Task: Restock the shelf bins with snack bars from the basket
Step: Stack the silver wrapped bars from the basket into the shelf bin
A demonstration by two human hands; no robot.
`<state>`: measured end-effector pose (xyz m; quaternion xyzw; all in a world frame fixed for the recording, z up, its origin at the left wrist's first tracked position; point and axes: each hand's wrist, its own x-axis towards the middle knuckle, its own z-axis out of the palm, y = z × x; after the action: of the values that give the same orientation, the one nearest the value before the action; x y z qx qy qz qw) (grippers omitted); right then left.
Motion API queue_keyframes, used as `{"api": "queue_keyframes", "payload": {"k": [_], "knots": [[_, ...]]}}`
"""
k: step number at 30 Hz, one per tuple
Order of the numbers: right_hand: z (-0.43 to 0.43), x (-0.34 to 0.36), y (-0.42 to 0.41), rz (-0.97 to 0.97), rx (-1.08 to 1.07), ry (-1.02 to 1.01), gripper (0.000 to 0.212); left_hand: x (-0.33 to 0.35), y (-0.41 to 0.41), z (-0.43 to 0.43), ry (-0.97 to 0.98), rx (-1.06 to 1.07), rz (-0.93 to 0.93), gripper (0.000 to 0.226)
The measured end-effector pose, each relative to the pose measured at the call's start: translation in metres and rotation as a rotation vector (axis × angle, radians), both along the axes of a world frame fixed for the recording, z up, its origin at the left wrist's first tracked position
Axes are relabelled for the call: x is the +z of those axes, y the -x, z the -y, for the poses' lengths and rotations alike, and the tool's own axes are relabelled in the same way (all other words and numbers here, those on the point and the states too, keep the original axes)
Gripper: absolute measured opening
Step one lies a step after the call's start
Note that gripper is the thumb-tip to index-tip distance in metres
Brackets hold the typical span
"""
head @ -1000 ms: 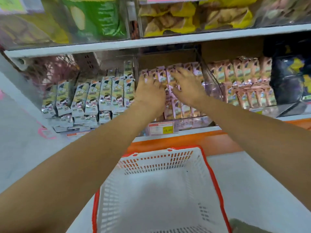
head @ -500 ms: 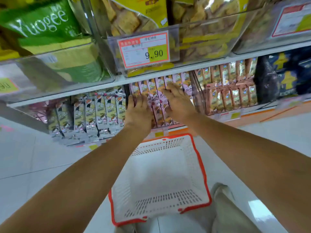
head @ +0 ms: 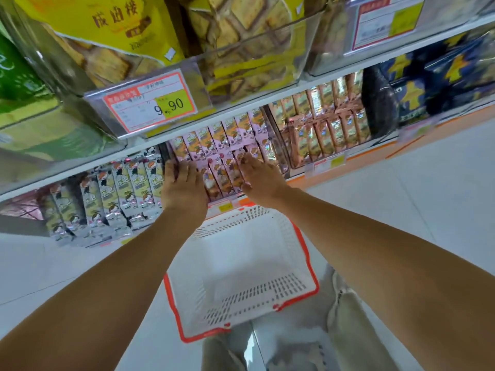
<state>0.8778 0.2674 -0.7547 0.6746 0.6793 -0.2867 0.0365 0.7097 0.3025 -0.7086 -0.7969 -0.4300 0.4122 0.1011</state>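
Down at the person's feet sits the basket (head: 241,269), white mesh with an orange rim, on the pale floor (head: 401,199). Its bottom is bare; not one bar shows inside it. By that reading the carrying part of the job looks finished.

Up along both forearms now. The left hand (head: 184,188) lies flat at the left edge of the middle bin (head: 274,140), fingers (head: 171,170) straight and close together, their tips at the dark divider. The right hand (head: 261,180) rests palm-down further right, its fingers a little spread over the wrapper fronts. Neither hand pinches or holds anything; both press lightly on the stock.

And there is the task's thing: the pink snack bars (head: 222,162) stand in tilted rows inside that clear bin, filling it from front lip to back. It looks full. What seems left is only tidying, squaring the rows under the palms.

To the left, a bin of grey-and-white bars (head: 120,191) is well stocked; to the right, brown bars (head: 321,129) likewise. Above, a price tag (head: 150,105) reads 9.90 beneath yellow cracker bags (head: 241,36).
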Motion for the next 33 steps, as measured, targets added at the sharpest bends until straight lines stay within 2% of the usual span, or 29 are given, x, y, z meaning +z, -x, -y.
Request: {"api": "queue_keyframes", "payload": {"k": [4,9,11,12,14,16,20,22,24,30,33], "knots": [[0.017,0.010,-0.006,-0.127,-0.071,-0.175,0.054,-0.006,0.000,0.008,-0.012,-0.044,0.077,0.064],[0.040,0.023,-0.033,-0.458,-0.142,-0.511,0.041,-0.015,0.003,0.013,0.002,-0.022,0.053,0.061],[0.045,0.027,-0.054,-0.489,-0.257,-0.617,0.038,-0.013,-0.001,0.016,-0.039,-0.003,0.131,0.061],[0.046,0.028,-0.067,-0.474,-0.339,-0.642,0.037,-0.012,-0.006,0.017,-0.053,0.025,0.240,0.060],[0.046,0.024,-0.091,-0.419,-0.493,-0.604,0.037,-0.012,-0.025,0.022,-0.039,0.067,0.570,0.056],[0.039,0.017,-0.112,-0.352,-0.570,-0.450,0.041,-0.013,-0.052,0.027,0.038,0.084,0.878,0.055],[0.017,0.006,-0.128,-0.302,-0.518,-0.126,0.060,-0.016,-0.108,0.034,0.289,0.352,1.183,0.060],[0.009,0.001,-0.126,-0.308,-0.462,-0.060,0.071,-0.023,-0.126,0.036,0.333,0.450,1.232,0.066],[0.010,-0.004,-0.123,-0.313,-0.453,-0.086,0.074,-0.029,-0.136,0.040,0.330,0.501,1.228,0.072],[0.020,-0.011,-0.129,-0.386,-0.408,-0.216,0.068,-0.039,-0.136,0.052,0.339,0.529,1.241,0.077],[0.008,-0.010,-0.130,-0.356,-0.517,-0.294,0.058,-0.037,-0.141,0.056,0.304,0.549,1.254,0.077]]}}
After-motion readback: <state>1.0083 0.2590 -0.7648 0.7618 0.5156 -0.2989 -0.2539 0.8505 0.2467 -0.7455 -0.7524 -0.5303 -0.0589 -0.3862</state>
